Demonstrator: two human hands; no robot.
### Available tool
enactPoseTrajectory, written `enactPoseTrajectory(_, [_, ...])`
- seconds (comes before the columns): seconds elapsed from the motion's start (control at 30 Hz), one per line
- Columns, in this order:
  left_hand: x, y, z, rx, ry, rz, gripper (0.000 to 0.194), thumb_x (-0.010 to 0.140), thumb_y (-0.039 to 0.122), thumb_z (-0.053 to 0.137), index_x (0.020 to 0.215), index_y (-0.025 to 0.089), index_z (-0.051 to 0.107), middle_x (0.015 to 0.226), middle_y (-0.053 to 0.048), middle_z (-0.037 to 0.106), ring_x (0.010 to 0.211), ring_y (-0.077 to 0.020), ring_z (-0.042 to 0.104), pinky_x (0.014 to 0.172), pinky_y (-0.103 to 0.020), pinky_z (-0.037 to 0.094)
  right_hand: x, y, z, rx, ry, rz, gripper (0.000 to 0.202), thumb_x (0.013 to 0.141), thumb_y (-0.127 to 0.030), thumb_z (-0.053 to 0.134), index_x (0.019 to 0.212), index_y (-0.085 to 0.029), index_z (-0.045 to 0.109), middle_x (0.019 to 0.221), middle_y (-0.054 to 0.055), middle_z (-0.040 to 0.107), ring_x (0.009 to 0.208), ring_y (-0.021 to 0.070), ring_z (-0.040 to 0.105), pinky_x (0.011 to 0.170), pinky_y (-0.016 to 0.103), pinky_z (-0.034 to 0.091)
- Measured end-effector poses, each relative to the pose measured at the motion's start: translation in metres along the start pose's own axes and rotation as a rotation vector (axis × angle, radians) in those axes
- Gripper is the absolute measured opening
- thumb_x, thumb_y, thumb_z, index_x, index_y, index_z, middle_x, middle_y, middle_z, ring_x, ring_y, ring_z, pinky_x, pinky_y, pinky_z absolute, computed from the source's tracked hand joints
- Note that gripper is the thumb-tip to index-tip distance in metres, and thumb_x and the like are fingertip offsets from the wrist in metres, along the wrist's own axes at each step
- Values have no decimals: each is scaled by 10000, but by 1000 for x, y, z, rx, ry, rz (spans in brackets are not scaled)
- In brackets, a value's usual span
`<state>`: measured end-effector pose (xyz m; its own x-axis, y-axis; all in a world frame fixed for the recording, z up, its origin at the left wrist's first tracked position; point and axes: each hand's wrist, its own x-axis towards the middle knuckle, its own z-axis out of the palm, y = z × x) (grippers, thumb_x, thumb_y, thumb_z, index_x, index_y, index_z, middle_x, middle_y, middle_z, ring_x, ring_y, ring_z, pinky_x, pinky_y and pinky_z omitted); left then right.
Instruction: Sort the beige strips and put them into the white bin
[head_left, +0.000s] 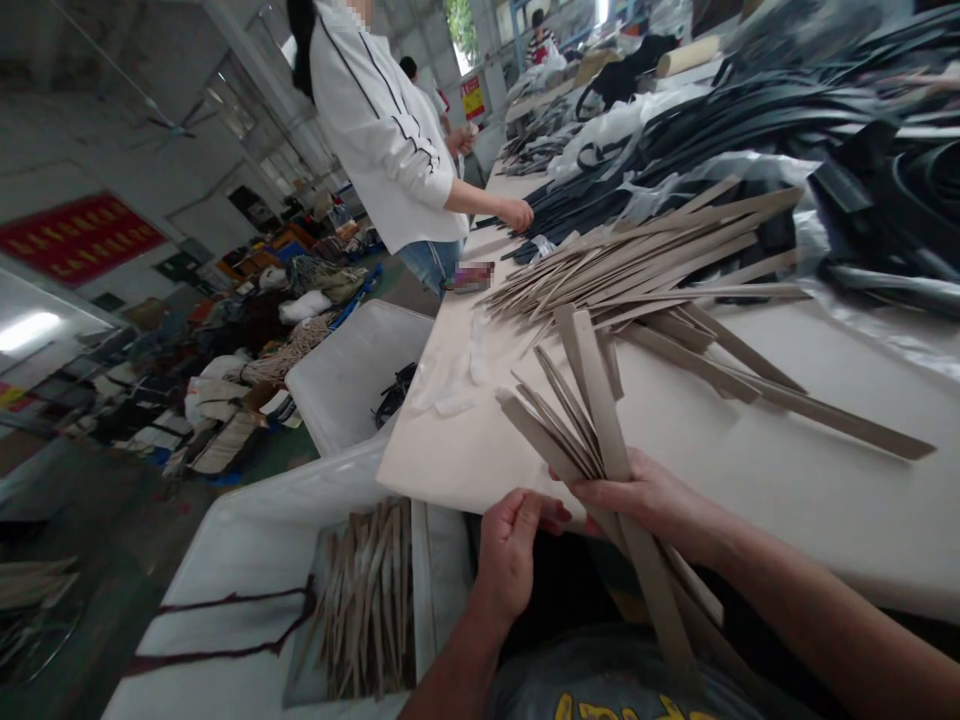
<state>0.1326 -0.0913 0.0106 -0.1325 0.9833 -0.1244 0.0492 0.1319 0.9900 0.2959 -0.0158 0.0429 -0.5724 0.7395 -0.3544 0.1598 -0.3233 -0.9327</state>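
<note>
My right hand (643, 503) is wrapped round a bundle of flat tan strips (609, 410), held tilted at the near edge of the table. Their upper ends fan apart, and the lower ends hang down past the edge towards my lap. Just left of the bundle is my left hand (511, 550), its thumb pressed against curled fingers. Whatever may be between those fingers is hidden. On the table (712, 515) beyond my hands lies a loose pile of similar tan strips (637, 255), some pointing towards the right.
Left of the table stands a white bin (225, 545) with tan strips (367, 600) inside, and another white bin (352, 365) behind it. Dark strips (720, 130) and clear plastic heap up at the far right. A person in a white top (382, 140) reaches over the table.
</note>
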Motion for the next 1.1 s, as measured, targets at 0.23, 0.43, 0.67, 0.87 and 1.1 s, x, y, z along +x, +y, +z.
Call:
enactPoseTrajectory(0.23, [-3, -4, 3, 177, -11, 76, 390, 927, 459, 454, 795, 192, 705, 703, -48, 655, 682, -181, 568, 692, -276, 432, -7, 0, 3, -240, -14, -78, 221, 713, -356, 561, 644, -160, 634, 531, -20, 573, 520, 130, 524, 468, 203, 368])
enactPoseTrajectory(0.43, [-8, -5, 8, 129, -77, 52, 407, 922, 478, 460, 812, 190, 725, 763, -66, 674, 731, -193, 576, 735, -277, 431, -1, 8, 1, -312, 41, -102, 223, 712, -340, 518, 611, -163, 609, 532, -6, 596, 518, 140, 552, 469, 207, 389])
enactPoseTrajectory(0.67, [-6, -9, 6, -144, -166, -113, 454, 876, 535, 522, 862, 116, 697, 823, -90, 699, 729, -177, 603, 739, -295, 481, 10, 22, -2, -373, 98, -145, 319, 713, -364, 485, 853, -143, 669, 644, 8, 660, 594, 178, 619, 523, 227, 455])
enactPoseTrajectory(0.87, [5, -4, 1, -172, -204, -162, 415, 700, 511, 745, 824, 120, 684, 710, -25, 635, 635, -112, 514, 632, -228, 410, -6, 10, 0, -622, 127, -241, 121, 715, -277, 544, 655, -188, 600, 597, -14, 612, 564, 155, 554, 519, 229, 353])
enactPoseTrajectory(1.1, [14, 2, -10, 77, -379, -179, 332, 785, 444, 673, 826, 121, 736, 690, -12, 622, 623, -104, 472, 625, -227, 365, -15, 9, -3, -771, 138, -280, 83, 725, -206, 536, 738, -205, 618, 720, 11, 644, 635, 164, 569, 572, 236, 343])
